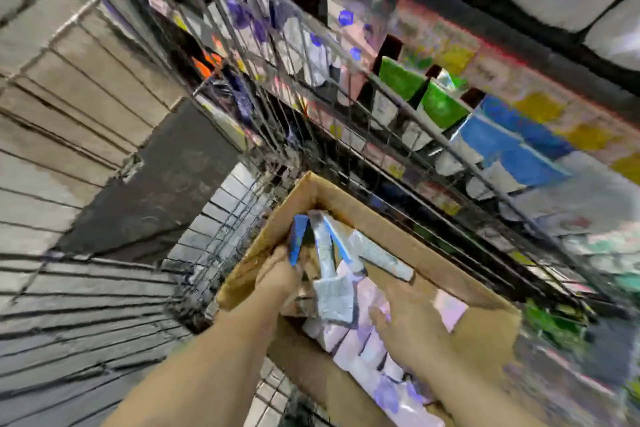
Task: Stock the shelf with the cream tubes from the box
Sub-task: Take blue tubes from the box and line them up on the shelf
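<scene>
Your left hand (pixel 277 274) grips a bunch of white-and-blue cream tubes (pixel 329 274) inside the cardboard box (pixel 398 239), their long axes pointing toward the box's far corner. Your right hand (pixel 412 326) lies in the box; its fingers' state cannot be told through the blur.

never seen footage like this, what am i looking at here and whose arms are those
This is one picture from a wide-angle camera worn on a person's head, looking forward and down, so the arms are the wearer's own. It is blurred by motion. Both hands reach into an open cardboard box that sits in a wire cart. The left hand grips a few silvery, blue-ended cream tubes. The right hand rests among the pale packs in the box; whether it holds any is unclear. Behind the cart stand store shelves of coloured products.
</scene>
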`<state>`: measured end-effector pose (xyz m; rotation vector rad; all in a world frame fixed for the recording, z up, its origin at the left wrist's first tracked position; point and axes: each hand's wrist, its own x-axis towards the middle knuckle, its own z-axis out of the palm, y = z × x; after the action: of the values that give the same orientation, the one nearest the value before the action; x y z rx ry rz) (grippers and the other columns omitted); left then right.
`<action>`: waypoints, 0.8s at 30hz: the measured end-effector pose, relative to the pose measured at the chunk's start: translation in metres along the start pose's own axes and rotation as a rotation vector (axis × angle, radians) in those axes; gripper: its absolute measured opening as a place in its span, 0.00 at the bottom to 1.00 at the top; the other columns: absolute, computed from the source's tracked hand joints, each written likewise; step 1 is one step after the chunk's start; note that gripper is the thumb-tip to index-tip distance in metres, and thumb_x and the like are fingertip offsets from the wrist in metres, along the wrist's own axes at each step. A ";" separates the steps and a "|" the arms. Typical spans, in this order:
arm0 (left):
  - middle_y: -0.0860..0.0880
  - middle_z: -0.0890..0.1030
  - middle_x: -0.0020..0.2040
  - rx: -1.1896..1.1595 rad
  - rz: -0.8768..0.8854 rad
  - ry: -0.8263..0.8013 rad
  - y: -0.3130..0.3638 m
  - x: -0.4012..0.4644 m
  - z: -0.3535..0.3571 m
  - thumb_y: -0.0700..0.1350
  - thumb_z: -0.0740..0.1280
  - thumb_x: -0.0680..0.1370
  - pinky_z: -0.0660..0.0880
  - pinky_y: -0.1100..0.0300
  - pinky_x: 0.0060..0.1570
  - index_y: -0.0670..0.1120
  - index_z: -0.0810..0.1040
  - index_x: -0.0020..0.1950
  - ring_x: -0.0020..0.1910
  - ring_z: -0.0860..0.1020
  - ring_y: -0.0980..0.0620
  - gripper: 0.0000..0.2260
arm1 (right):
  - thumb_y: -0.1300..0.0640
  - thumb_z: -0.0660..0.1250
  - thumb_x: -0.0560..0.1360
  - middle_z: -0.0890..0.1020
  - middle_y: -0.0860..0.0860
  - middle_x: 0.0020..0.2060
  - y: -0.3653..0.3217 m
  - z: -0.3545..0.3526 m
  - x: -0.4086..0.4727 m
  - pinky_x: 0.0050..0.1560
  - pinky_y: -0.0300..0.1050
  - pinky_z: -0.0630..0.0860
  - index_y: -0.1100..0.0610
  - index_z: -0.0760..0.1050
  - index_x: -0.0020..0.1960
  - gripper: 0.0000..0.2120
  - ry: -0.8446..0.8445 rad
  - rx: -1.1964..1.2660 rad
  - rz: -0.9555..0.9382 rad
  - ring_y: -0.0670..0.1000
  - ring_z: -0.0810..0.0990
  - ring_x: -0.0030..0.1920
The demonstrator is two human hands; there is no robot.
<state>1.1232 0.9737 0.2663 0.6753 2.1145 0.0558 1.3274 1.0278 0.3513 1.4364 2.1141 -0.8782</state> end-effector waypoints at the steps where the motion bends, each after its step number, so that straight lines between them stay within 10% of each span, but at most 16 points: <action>1: 0.41 0.74 0.67 0.015 0.007 0.021 0.002 0.005 0.008 0.50 0.58 0.82 0.64 0.59 0.63 0.41 0.70 0.68 0.68 0.71 0.45 0.18 | 0.45 0.57 0.79 0.73 0.50 0.61 0.004 0.007 0.003 0.58 0.47 0.70 0.52 0.67 0.66 0.18 -0.004 -0.003 0.002 0.53 0.70 0.64; 10: 0.47 0.82 0.52 -0.260 -0.050 0.238 0.009 0.010 0.011 0.53 0.73 0.71 0.76 0.53 0.52 0.51 0.76 0.56 0.53 0.79 0.45 0.16 | 0.45 0.60 0.78 0.75 0.50 0.62 -0.004 0.012 0.019 0.59 0.53 0.73 0.47 0.68 0.68 0.20 -0.042 0.158 0.014 0.55 0.73 0.61; 16: 0.50 0.77 0.38 -0.758 0.166 -0.220 0.050 -0.033 -0.010 0.50 0.82 0.59 0.73 0.59 0.37 0.48 0.73 0.43 0.36 0.75 0.52 0.22 | 0.56 0.70 0.71 0.80 0.46 0.46 -0.039 -0.014 0.025 0.44 0.38 0.74 0.53 0.73 0.60 0.18 -0.098 0.502 0.021 0.46 0.80 0.46; 20: 0.50 0.80 0.38 -0.978 0.128 -0.543 0.063 -0.037 -0.016 0.50 0.70 0.77 0.77 0.59 0.41 0.45 0.78 0.47 0.39 0.80 0.52 0.09 | 0.58 0.71 0.70 0.81 0.46 0.41 -0.023 -0.020 0.026 0.38 0.40 0.72 0.50 0.72 0.50 0.12 -0.033 0.602 0.091 0.46 0.79 0.40; 24: 0.48 0.78 0.33 -0.771 -0.043 -0.187 0.067 -0.001 0.012 0.48 0.70 0.76 0.72 0.56 0.37 0.48 0.74 0.35 0.32 0.75 0.50 0.11 | 0.62 0.68 0.71 0.76 0.49 0.35 0.015 -0.014 0.023 0.32 0.38 0.68 0.54 0.70 0.46 0.09 -0.052 0.618 0.181 0.47 0.73 0.33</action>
<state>1.1622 1.0279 0.2786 0.1594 1.7308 0.7140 1.3323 1.0567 0.3418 1.8303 1.7062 -1.5598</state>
